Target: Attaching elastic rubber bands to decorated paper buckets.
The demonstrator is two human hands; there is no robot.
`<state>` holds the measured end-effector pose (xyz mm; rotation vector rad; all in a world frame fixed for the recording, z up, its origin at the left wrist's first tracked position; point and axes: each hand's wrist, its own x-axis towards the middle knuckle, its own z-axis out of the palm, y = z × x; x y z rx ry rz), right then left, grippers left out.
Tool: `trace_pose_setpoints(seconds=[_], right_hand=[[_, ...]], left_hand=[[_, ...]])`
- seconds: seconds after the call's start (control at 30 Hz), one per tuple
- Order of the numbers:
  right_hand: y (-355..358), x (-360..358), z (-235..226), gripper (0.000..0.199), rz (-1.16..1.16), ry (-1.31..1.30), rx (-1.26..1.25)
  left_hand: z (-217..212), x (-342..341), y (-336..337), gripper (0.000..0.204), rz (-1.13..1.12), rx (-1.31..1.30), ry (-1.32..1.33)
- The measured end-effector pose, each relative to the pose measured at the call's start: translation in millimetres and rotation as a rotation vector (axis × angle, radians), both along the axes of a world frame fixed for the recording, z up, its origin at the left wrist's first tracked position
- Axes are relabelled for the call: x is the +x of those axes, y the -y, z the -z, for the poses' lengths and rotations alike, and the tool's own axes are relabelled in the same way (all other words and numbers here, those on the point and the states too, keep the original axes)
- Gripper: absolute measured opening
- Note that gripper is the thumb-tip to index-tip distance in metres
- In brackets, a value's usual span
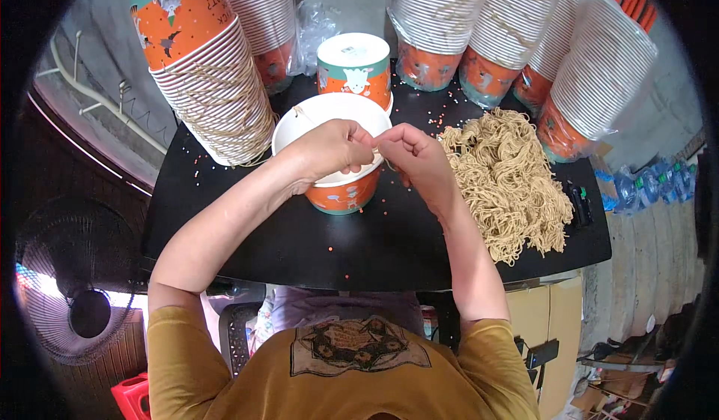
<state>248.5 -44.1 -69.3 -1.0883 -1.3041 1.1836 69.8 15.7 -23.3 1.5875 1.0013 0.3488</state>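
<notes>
An orange paper bucket (pixel 346 195) with a white inside stands on the black table (pixel 359 248) in front of me. My left hand (pixel 329 149) and my right hand (pixel 412 154) meet over its right rim, fingers pinched on a thin tan string (pixel 301 113) that runs across the bucket's opening. A big heap of the same tan strings (pixel 509 184) lies just right of my right hand.
A bucket stack wound with strings (pixel 210 83) leans at the left. An upside-down bucket (pixel 353 64) stands behind the open one. Several bagged stacks (pixel 569 53) line the back. A black phone-like object (pixel 578 203) lies at the right edge. A fan (pixel 71 285) stands lower left.
</notes>
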Motion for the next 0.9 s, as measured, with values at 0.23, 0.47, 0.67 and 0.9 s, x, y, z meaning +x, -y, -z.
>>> trace_pose_setpoints(seconds=[0.23,0.47,0.67,0.9], right_hand=[[1.9,-0.9,-3.9,0.016,0.008,-0.024,0.001],[-0.1,2.0,-0.9,0.014,0.026,-0.083,-0.013],[0.2,3.0,-2.1,0.014,0.021,-0.091,-0.014],[0.0,3.7,-2.9,0.013,0.016,-0.100,-0.031]], left_hand=[[0.6,-1.6,-2.3,0.012,0.021,-0.090,0.045],[-5.7,4.2,7.8,0.010,-0.044,-0.259,0.214],[-9.1,4.9,11.3,0.008,-0.042,-0.294,0.262],[-3.7,3.5,8.2,0.008,-0.002,-0.256,0.225]])
